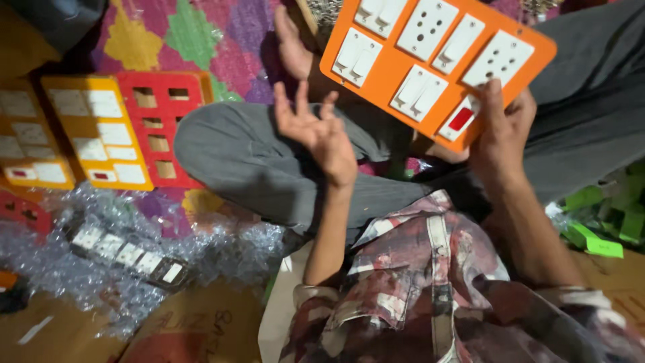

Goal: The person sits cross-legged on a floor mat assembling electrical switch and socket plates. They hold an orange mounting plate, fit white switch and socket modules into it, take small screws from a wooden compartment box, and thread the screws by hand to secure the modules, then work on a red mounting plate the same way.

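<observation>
My right hand (500, 128) grips the near corner of an orange switch plate (386, 70) fitted with several white switches and sockets and one red indicator. The plate is held tilted above my crossed legs in grey trousers (248, 158). My left hand (319, 131) hovers open just left of the plate, palm up, fingers spread, holding nothing. A bare foot (292, 47) shows beyond it.
On the patterned mat to the left lie a yellow switch plate (101, 134) with white switches and a red plate (164, 128) with vacant slots. Bubble wrap (134, 255) holding a row of switches lies lower left. Green pieces (601, 222) sit at the right, cardboard below.
</observation>
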The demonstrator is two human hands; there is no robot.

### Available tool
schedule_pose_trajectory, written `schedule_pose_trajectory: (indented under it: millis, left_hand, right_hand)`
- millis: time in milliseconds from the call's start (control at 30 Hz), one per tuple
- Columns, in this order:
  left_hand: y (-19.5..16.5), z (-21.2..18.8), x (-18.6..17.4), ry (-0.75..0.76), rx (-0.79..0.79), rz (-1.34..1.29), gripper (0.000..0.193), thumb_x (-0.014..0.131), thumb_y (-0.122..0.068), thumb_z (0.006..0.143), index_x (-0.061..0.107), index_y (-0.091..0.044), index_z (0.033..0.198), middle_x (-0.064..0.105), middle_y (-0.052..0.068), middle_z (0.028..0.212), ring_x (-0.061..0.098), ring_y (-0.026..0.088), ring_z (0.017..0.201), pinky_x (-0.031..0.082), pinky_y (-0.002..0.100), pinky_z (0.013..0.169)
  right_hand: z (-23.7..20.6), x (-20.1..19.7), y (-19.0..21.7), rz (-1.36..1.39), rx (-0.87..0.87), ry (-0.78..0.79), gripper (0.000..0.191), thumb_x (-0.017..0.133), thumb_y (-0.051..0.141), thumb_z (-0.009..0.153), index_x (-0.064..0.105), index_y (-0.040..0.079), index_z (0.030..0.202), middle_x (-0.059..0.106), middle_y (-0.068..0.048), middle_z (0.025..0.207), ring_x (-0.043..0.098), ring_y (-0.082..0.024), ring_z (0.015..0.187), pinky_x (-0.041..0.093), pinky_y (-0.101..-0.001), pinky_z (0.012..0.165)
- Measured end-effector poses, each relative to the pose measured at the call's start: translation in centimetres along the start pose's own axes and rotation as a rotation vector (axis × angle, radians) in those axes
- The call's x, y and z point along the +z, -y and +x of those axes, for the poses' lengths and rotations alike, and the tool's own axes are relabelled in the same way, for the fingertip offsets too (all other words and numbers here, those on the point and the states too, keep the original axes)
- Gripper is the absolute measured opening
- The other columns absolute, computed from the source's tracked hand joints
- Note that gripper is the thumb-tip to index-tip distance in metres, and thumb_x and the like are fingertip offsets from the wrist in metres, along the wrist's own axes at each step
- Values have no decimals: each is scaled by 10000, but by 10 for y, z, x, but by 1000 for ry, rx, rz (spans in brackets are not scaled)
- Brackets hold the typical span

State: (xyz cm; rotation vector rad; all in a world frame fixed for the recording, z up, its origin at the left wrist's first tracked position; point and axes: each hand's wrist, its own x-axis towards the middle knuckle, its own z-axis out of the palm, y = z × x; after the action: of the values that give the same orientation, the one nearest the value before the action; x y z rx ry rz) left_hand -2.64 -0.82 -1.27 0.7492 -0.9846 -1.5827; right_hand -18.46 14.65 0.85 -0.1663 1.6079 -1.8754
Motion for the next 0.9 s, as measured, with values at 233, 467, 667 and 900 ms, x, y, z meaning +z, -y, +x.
schedule_pose_trajectory:
  millis: [233,467,667,900]
  left_hand:
    - [8,-6,-28,-84,-604,-700,830,485,-603,1028,316,-48,1622,381,144,1638,356,327,1512,240,514,1279]
    - [23,-24,-57,329,-757,-1012,1073,470,-835,922,368,-36,1629,405,95,1669,365,292,1559,241,524,1310]
    - [37,-23,-49,374,-785,-694,723,654,-374,1059,380,-19,1626,490,111,1548,458,278,1436,359,465,1190]
    - [19,-3,-16,219,-610,-476,571,610,-6,1005,392,-6,1532,547,140,1452,546,265,1358,454,455,1143]
  right_hand:
    - [10,-18,20,33,105,73,320,648,353,1150,587,39,1166,681,-75,1099,678,-129,995,576,-317,926]
    - [22,-29,19,-120,134,149,353,631,379,1164,587,39,1080,646,-36,1008,638,-103,917,537,-281,842]
    - [68,-20,68,-481,-52,364,501,571,353,1170,512,-47,1466,638,-49,1183,612,-123,1082,506,-291,957]
    - [98,36,116,-1544,-383,419,499,611,300,1130,497,1,1514,679,-220,1218,647,-396,1094,506,-476,931]
